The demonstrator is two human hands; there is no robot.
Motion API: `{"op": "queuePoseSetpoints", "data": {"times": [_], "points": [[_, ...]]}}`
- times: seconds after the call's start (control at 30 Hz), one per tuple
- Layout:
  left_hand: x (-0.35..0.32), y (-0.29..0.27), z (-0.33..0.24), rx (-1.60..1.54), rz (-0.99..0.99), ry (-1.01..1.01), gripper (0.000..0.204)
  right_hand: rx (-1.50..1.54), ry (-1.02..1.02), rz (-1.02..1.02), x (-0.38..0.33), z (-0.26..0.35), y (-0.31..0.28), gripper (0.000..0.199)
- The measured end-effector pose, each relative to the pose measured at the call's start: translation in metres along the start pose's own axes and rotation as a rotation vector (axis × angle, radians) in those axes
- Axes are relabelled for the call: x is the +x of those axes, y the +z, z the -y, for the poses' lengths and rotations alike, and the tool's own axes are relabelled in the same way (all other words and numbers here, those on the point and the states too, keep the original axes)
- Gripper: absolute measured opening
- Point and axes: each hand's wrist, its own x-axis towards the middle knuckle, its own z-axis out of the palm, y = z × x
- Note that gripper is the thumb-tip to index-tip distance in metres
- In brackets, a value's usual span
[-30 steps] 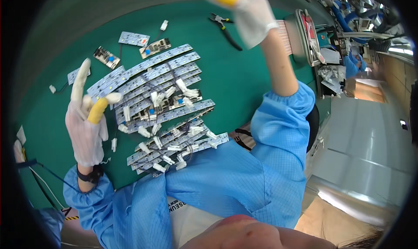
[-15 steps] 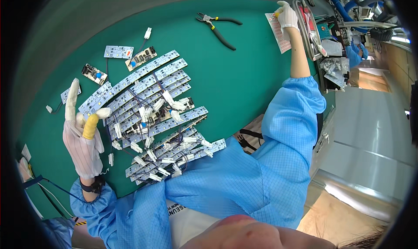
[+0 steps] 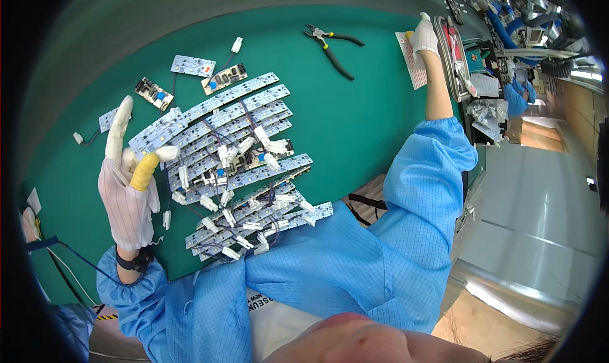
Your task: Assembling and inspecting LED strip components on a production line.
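Observation:
My left hand (image 3: pixel 129 185), in a white striped glove with a yellow-covered thumb, is closed on the near end of a white LED circuit board (image 3: pixel 157 132). Its index finger points away from me. Beside it lie stacked LED strip boards (image 3: pixel 244 109) with dark wires and white plug connectors (image 3: pixel 269 141). At the far right my right hand (image 3: pixel 425 38), also gloved, bends over a pale sheet of small reddish labels (image 3: pixel 412 60). Its fingers look pinched at the sheet's edge; whatever is between them is hidden.
Pliers (image 3: pixel 331 49) with dark handles lie on the green mat (image 3: pixel 342 119). A metal tray (image 3: pixel 455 65) with red contents stands right of the label sheet. Small boards (image 3: pixel 193 65) with wires lie at the far left. A bin of clear bags (image 3: pixel 487 112) sits at the right edge.
The whole view has shifted slightly, moving the mat's contents rightward in the picture. My right hand's fingers have changed pose a little at the label sheet. The left hand keeps its grip.

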Motion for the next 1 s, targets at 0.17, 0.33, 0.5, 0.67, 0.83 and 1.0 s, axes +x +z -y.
{"op": "queuePoseSetpoints", "data": {"times": [0.17, 0.33, 0.5, 0.67, 0.83, 1.0], "points": [[0.001, 0.004, -0.016, -0.231, 0.081, -0.127, 0.061, 0.228, 0.008, -0.374, -0.004, 0.055, -0.037, 0.045], [-0.001, -0.003, 0.002, -0.505, 0.247, -0.114, 0.070, 1.571, -0.397, 0.363, -0.133, 0.243, -0.172, 0.046], [0.000, 0.004, 0.010, -0.528, 0.291, -0.042, 0.058, 1.637, -0.438, 1.116, -0.190, 0.292, -0.208, 0.056], [0.004, 0.003, 0.024, 0.090, 0.009, 0.410, 0.048, 1.639, -0.434, 1.012, -0.193, 0.298, -0.190, 0.033], [0.004, -0.002, 0.029, 0.117, -0.036, 0.368, 0.039, 1.738, -0.361, 1.170, -0.192, 0.297, -0.200, 0.052], [0.007, -0.004, 0.031, -0.029, -0.081, 0.475, 0.039, 1.685, -0.393, 1.062, -0.194, 0.296, -0.202, 0.057]]}}
